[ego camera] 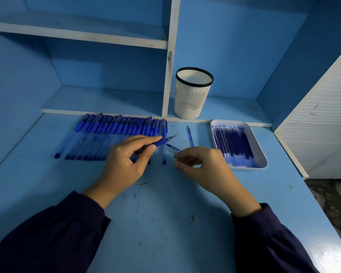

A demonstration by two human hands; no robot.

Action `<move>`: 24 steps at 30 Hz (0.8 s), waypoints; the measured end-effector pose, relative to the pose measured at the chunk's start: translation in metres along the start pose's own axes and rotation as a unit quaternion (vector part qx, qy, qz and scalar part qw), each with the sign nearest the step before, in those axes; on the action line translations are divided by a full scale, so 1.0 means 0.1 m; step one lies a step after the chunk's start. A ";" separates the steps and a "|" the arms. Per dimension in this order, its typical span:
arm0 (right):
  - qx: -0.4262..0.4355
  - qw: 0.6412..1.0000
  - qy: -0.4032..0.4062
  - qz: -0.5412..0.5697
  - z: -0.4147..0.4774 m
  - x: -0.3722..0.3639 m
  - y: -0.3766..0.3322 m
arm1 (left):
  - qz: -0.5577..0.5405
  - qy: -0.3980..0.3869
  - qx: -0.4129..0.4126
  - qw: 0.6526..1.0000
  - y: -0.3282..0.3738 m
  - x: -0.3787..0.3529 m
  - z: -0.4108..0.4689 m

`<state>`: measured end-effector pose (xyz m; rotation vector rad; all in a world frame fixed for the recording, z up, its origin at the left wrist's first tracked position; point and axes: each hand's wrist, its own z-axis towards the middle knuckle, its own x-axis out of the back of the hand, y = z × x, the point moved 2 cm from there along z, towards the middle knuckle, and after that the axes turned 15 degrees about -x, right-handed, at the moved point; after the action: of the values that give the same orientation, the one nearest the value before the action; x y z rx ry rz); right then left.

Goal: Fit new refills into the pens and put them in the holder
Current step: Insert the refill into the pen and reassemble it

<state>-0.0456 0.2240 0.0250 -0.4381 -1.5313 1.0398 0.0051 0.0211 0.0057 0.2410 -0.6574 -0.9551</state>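
My left hand [130,156] grips a blue pen [162,141] by its grip section, its metal tip pointing right and away. My right hand [197,162] pinches a clear pen cap [172,148] just right of that tip. A row of several blue capped pens [114,133] lies side by side on the desk behind my left hand. One loose blue refill [190,135] lies between the row and a white tray [263,156] filled with several blue refills [233,144]. The white slotted pen holder [193,93] with a black rim stands on the low shelf behind; I see nothing inside it.
The blue desk [165,223] has ink marks near its front. A white upright divider [170,56] and shelves stand behind. A white louvred panel [319,123] borders the right side, where the desk edge drops off.
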 end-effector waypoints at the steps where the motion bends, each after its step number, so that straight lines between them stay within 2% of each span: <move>1: 0.018 0.999 -0.010 -0.030 -0.01 -0.01 0.01 | -0.001 -0.001 0.000 1.000 0.00 0.00 0.00; 4: 0.075 0.992 -0.031 -0.102 0.00 -0.05 0.03 | 0.003 -0.008 0.000 1.000 -0.02 -0.01 -0.01; 6: 0.059 0.994 -0.029 -0.091 0.02 -0.04 0.05 | 0.001 -0.008 0.002 1.000 -0.02 -0.02 -0.01; 9: -0.010 0.999 0.019 0.048 0.06 0.03 0.05 | -0.002 -0.016 -0.002 1.000 -0.01 -0.03 -0.01; 12: -0.021 0.978 0.067 0.195 0.07 0.12 -0.01 | -0.001 -0.025 -0.007 1.000 -0.01 -0.04 -0.02; 14: -0.014 0.968 0.064 0.243 0.05 0.15 -0.06 | 0.000 -0.028 -0.007 1.000 -0.01 -0.05 -0.02; 24: 0.023 0.979 0.008 0.203 0.01 0.11 -0.06 | 0.012 -0.046 -0.021 0.999 0.07 -0.07 0.00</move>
<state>-0.0480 0.2282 0.0365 -0.7469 -1.4317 1.3785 0.0075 0.0305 0.0059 0.1521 -0.7217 -0.9613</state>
